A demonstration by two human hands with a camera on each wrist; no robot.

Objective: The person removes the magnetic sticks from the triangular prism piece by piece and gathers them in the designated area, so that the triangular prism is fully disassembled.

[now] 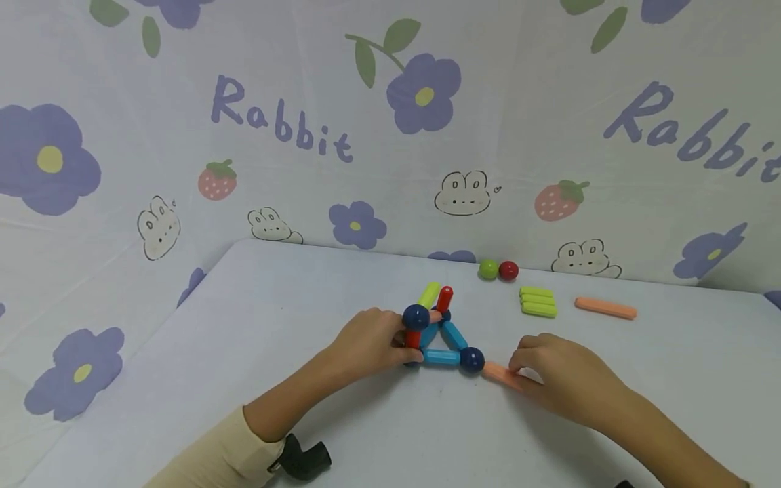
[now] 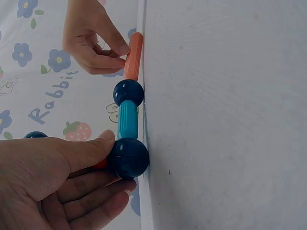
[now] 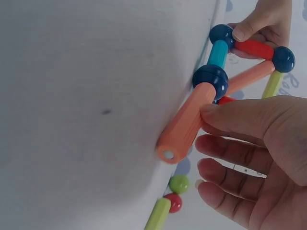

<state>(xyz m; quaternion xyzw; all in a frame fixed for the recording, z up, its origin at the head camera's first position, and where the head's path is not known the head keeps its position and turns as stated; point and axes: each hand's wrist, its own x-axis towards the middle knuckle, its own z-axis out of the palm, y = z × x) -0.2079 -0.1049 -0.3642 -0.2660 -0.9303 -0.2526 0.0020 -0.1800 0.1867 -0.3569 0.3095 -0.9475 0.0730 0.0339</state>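
Note:
A frame of magnetic sticks and dark blue balls stands on the table. Its base is a triangle of light blue sticks (image 1: 442, 358). My left hand (image 1: 366, 342) grips the left corner, thumb on the lower dark blue ball (image 2: 128, 159), beside an upright red stick (image 3: 254, 48) topped by another dark blue ball (image 1: 416, 317). A yellow-green stick (image 1: 429, 295) and a second red stick (image 1: 445, 299) rise at the back. My right hand (image 1: 570, 376) pinches an orange stick (image 3: 187, 122) between thumb and forefinger; its far end touches the right corner ball (image 1: 472, 360).
Behind the frame lie a green ball (image 1: 488, 269) and a red ball (image 1: 509, 271). Several short yellow-green sticks (image 1: 538, 302) sit side by side, with a loose orange stick (image 1: 606, 308) to their right. A patterned cloth (image 1: 390, 169) hangs behind the table.

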